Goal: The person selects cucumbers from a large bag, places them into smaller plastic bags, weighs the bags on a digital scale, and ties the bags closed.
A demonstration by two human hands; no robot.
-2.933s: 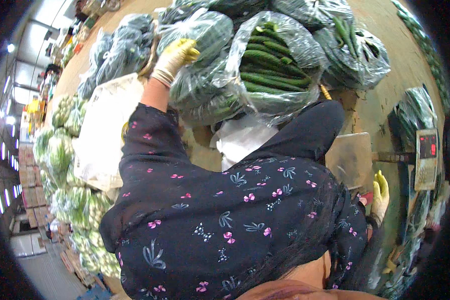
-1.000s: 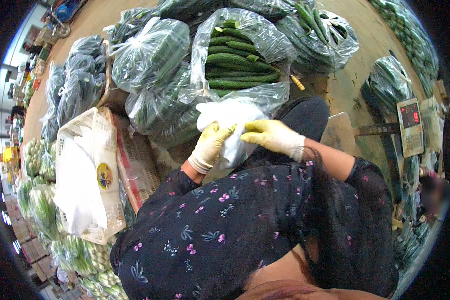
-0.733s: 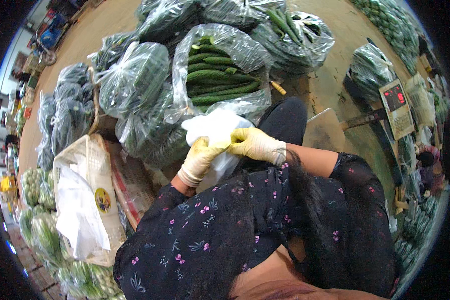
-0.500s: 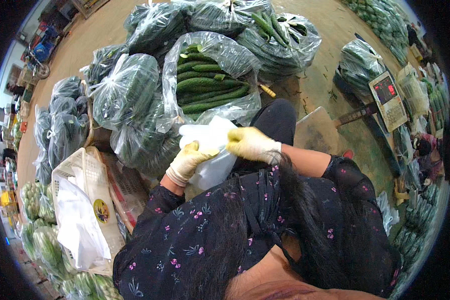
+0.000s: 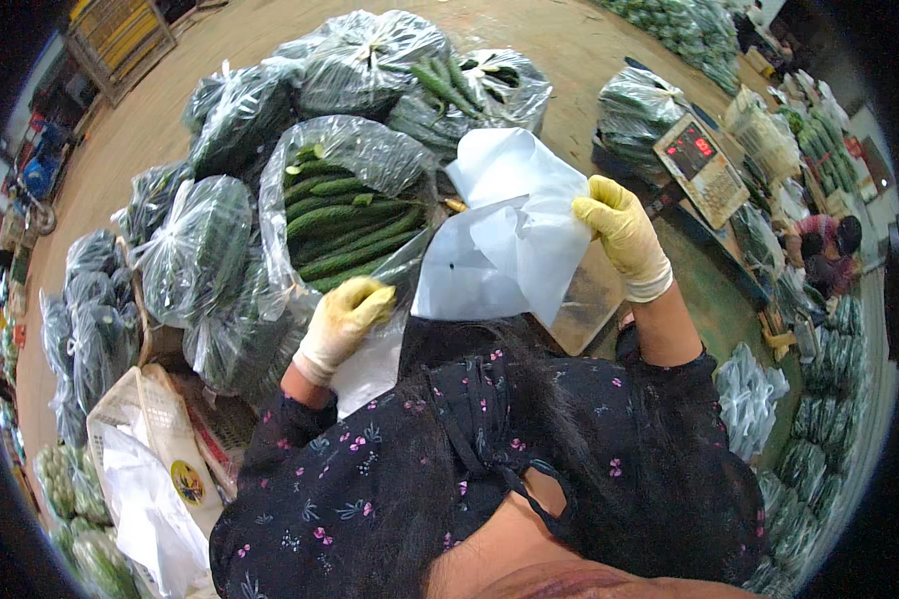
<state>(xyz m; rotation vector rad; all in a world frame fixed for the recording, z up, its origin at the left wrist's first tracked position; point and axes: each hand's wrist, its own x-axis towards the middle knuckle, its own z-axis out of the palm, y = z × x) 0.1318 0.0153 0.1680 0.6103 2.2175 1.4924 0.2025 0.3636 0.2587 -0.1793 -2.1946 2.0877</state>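
Observation:
My right hand (image 5: 619,235), in a yellow-and-white work glove, grips a thin white plastic sheet (image 5: 499,250) by its right edge. The sheet hangs spread and partly folded above my lap. My left hand (image 5: 345,324), gloved the same way, has its fingers curled together and shows nothing between them. Beneath it lies more white sheeting (image 5: 365,374). Just beyond my left hand stands an open clear bag (image 5: 360,140), its rim folded back around several long green cucumbers (image 5: 355,225).
Tied clear bags of cucumbers (image 5: 195,250) crowd the left and far side. A white plastic crate (image 5: 120,399) holding white sheets (image 5: 155,499) is at lower left. To the right are a scale with a lit display (image 5: 704,170) and, farther off, a person (image 5: 829,250).
My right hand has moved right, drawing the white sheet out from the bundle and spreading it. My left hand no longer holds the bundle and has moved slightly left. The view has shifted.

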